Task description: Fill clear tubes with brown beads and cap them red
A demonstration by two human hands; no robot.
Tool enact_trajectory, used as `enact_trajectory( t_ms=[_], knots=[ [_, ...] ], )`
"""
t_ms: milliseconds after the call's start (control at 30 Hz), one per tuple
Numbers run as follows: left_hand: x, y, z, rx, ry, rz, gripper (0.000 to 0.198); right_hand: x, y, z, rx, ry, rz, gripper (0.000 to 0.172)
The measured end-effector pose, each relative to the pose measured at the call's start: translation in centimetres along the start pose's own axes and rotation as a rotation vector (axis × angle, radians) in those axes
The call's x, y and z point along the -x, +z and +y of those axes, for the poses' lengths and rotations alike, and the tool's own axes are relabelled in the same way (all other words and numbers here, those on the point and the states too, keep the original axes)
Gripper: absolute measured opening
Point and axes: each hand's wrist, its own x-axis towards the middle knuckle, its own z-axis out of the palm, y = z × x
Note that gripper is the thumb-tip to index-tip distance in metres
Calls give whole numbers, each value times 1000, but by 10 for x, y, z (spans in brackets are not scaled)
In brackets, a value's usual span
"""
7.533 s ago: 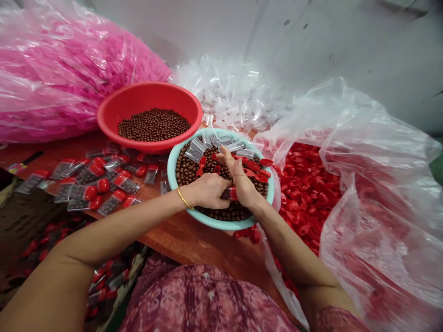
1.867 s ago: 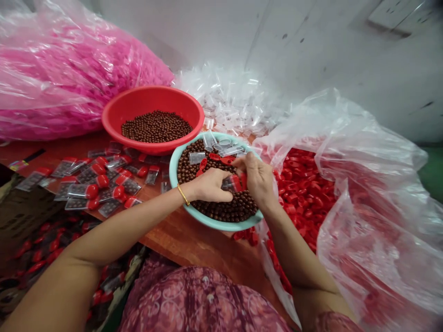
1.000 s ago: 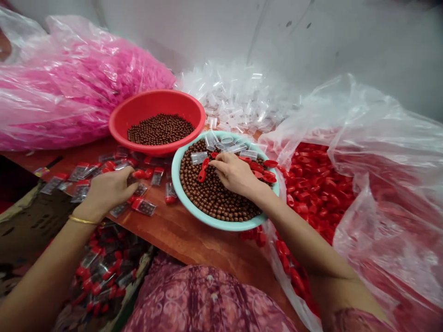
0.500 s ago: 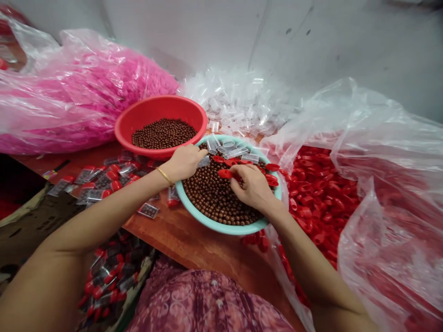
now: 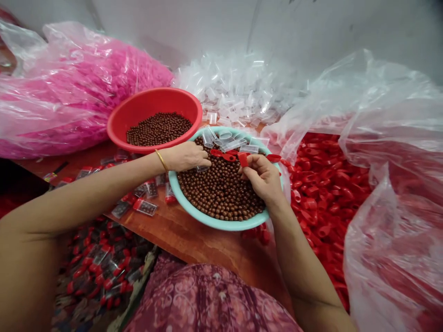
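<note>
My left hand [image 5: 188,157], with a gold bangle at the wrist, is closed on a clear plastic tube [image 5: 202,168] low over the brown balls [image 5: 221,193]. These balls fill a light-blue basin [image 5: 221,225] in front of me. Over the basin's right side, my right hand [image 5: 263,177] pinches a red plastic cap [image 5: 242,159] between thumb and fingers. Several empty clear tubes [image 5: 235,144] and loose red caps [image 5: 226,156] lie on the balls at the basin's far side. How full the held tube is, I cannot tell.
A red basin [image 5: 121,113] of smaller-looking brown balls stands behind on the left. Filled red-capped tubes [image 5: 145,207] lie on the table, more [image 5: 104,263] in a box below. Around are a bag of pink pieces [image 5: 86,87], piled clear tubes [image 5: 238,87] and bagged red caps [image 5: 321,193].
My left hand has lowered its tube nearer the balls. The right hand has shifted a little right, and the red cap in it is turned more upright. The view has shifted slightly.
</note>
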Motion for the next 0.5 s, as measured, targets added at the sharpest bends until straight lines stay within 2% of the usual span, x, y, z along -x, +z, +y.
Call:
enact_trajectory(
  t_ms=[100, 233, 400, 500],
  knots=[
    [2, -1, 3, -29, -51, -11, 29, 1, 0, 0, 6, -25, 5, 11],
    [-1, -9, 22, -20, -114, -73, 26, 0, -1, -2, 24, -29, 17, 11],
    [-33, -5, 56, 82, -213, -128, 25, 0, -1, -2, 42, -45, 32, 11],
    [-53, 5, 66, 262, -292, -58, 24, 1, -1, -3, 28, -44, 34, 12]
  ],
)
